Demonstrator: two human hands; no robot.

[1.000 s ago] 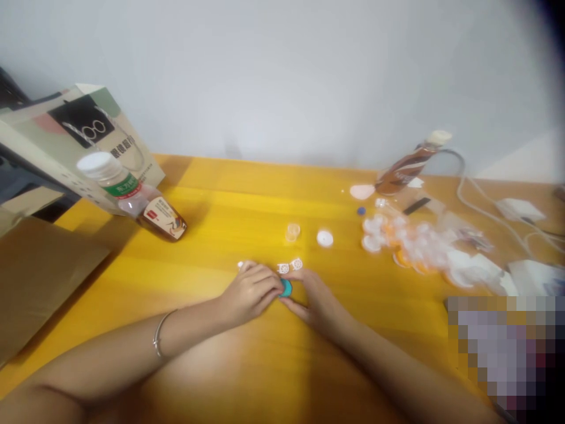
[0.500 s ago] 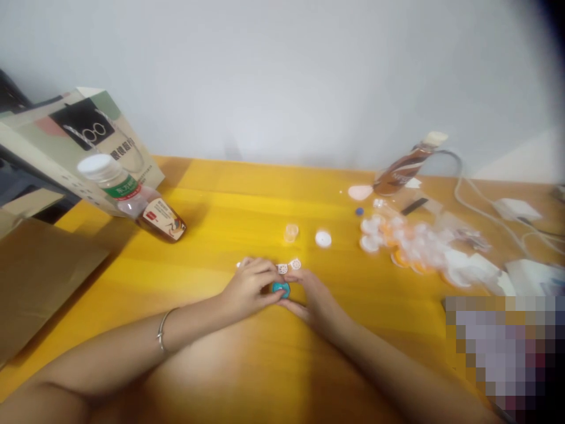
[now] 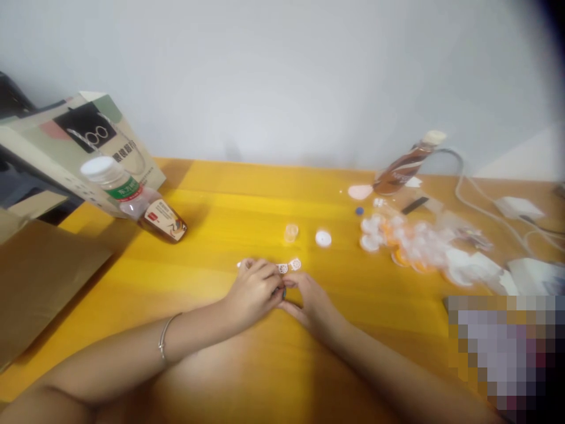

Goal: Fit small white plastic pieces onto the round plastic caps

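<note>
My left hand [image 3: 256, 290] and my right hand [image 3: 316, 303] meet over the table, fingertips closed together on a small round teal piece [image 3: 285, 292]. Most of the piece is covered by my left fingers; only a thin edge shows, so its kind cannot be made out. Just beyond my fingertips lie small white wheel-patterned pieces [image 3: 295, 264], partly hidden behind my left hand. A little farther off are a small clear cup-like container [image 3: 291, 233] and a white disc [image 3: 323, 238].
A tall bottle with a white cap [image 3: 154, 203] and a paper bag [image 3: 48, 141] stand at left, near a brown cardboard piece [image 3: 48, 282]. At right are a brown drink bottle [image 3: 399, 171], several white and orange small containers [image 3: 415, 244], cables and a white box [image 3: 519, 207].
My left hand has turned and shifted slightly right, so its fingers now cover most of the teal piece. My right hand stays almost in place.
</note>
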